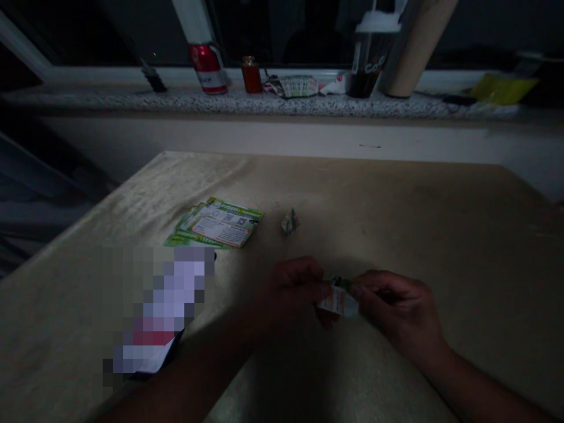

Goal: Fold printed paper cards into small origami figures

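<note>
My left hand (296, 289) and my right hand (396, 308) meet low over the tan table (396, 223), both pinching a small folded piece of printed paper (338, 301), white with orange and green. A finished small folded paper piece (289, 222) lies on the table just beyond the hands. Further left lies a fanned stack of green and white printed leaflets (218, 224). The room is dim, so the fingers show only in part.
A blurred-out flat object (158, 311) lies at the table's left front. On the stone window ledge (264, 103) stand a red can (208, 69), a small red container (251, 74), crumpled wrappers (295, 86), a dark cup with a white lid (372, 56) and a cardboard tube (416, 47).
</note>
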Demonstrator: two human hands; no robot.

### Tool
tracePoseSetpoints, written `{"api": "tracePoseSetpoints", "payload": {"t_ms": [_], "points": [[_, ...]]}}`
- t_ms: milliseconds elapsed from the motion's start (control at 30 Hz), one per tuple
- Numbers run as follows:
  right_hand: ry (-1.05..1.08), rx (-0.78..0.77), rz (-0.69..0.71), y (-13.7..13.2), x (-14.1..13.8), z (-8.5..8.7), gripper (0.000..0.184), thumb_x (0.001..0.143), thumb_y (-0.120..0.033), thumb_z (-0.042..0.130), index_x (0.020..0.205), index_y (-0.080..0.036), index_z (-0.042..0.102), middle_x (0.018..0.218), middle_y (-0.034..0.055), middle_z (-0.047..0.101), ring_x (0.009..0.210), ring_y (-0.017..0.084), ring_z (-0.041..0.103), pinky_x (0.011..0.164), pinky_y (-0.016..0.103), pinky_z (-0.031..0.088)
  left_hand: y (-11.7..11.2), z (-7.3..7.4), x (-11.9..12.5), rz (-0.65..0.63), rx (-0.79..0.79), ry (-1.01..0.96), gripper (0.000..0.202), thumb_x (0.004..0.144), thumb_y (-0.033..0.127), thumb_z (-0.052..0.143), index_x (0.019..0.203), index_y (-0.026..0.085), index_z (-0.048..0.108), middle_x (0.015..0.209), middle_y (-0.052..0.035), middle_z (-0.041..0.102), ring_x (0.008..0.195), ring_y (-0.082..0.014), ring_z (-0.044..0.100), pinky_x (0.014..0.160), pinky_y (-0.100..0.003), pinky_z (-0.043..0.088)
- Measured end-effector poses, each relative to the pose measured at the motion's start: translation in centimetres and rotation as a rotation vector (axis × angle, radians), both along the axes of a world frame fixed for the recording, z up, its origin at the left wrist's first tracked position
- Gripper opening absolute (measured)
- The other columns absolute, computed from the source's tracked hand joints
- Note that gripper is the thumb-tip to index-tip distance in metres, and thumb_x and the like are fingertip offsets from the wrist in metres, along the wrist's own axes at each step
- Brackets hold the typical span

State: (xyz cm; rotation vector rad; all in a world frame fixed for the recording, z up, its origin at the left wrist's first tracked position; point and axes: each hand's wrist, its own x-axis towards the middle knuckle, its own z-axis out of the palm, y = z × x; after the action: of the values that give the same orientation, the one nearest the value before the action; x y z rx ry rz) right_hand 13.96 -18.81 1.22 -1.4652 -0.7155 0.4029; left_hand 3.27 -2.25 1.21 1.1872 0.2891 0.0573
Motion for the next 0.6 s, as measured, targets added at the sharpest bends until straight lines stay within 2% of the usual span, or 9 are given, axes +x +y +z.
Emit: {"api": "tracePoseSetpoints", "payload": {"t_ms": [100, 133, 333, 500, 600], "points": [[-0.007, -0.025, 0.011, -0.04, 0.1, -0.07, 0.008, 0.078, -0.017, 0.076, 0.071, -0.019, 0.079, 0.058, 0.0007, 0.072, 0.048, 0.011, 0.066, 0.046, 0.015, 0.055, 0.34, 0.3, -0.08, 0.036, 0.209, 0.007, 0.009, 0.075, 0.018, 0.072, 0.074, 0.015, 0.063, 0.066, 0.0019, 0.065, 0.06, -0.0108, 0.062, 0.057, -0.02, 0.048], [-0.008, -0.026, 0.016, -0.03, 0.12, -0.07, 0.008, 0.078, -0.016, 0.076, 0.071, -0.02, 0.079, 0.057, 0.0004, 0.071, 0.048, 0.01, 0.065, 0.045, 0.015, 0.054, 0.38, 0.36, -0.11, 0.046, 0.234, 0.001, 0.007, 0.074, 0.017, 0.072, 0.075, 0.015, 0.065, 0.067, 0.0021, 0.065, 0.062, -0.0105, 0.062, 0.058, -0.02, 0.047], [-0.009, -0.014, 0.054, 0.14, 0.1, -0.02, 0.01, 0.076, -0.014, 0.077, 0.068, -0.02, 0.078, 0.058, -0.0009, 0.072, 0.048, 0.008, 0.065, 0.046, 0.011, 0.053, 0.1, 0.4, -0.04, 0.073, 0.005, 0.016, 0.007, 0.068, 0.014, 0.065, 0.067, 0.016, 0.059, 0.055, 0.0042, 0.06, 0.047, -0.0092, 0.053, 0.048, -0.02, 0.041], [0.018, -0.011, 0.06, 0.15, 0.15, -0.15, 0.009, 0.076, -0.014, 0.077, 0.07, -0.021, 0.078, 0.058, -0.0009, 0.072, 0.048, 0.009, 0.066, 0.046, 0.012, 0.054, -0.2, 0.95, -0.2, 0.064, 0.203, 0.012, 0.007, 0.069, 0.015, 0.065, 0.074, 0.016, 0.06, 0.061, 0.0045, 0.059, 0.054, -0.0085, 0.053, 0.051, -0.018, 0.04], [0.013, -0.015, 0.065, 0.19, 0.06, -0.09, 0.01, 0.075, -0.013, 0.078, 0.068, -0.021, 0.078, 0.057, -0.0011, 0.071, 0.047, 0.009, 0.065, 0.044, 0.013, 0.054, -0.44, 0.95, -0.25, 0.117, 0.131, 0.039, 0.005, 0.067, 0.017, 0.06, 0.068, 0.017, 0.055, 0.054, 0.0062, 0.053, 0.047, -0.0077, 0.047, 0.046, -0.018, 0.037]]}}
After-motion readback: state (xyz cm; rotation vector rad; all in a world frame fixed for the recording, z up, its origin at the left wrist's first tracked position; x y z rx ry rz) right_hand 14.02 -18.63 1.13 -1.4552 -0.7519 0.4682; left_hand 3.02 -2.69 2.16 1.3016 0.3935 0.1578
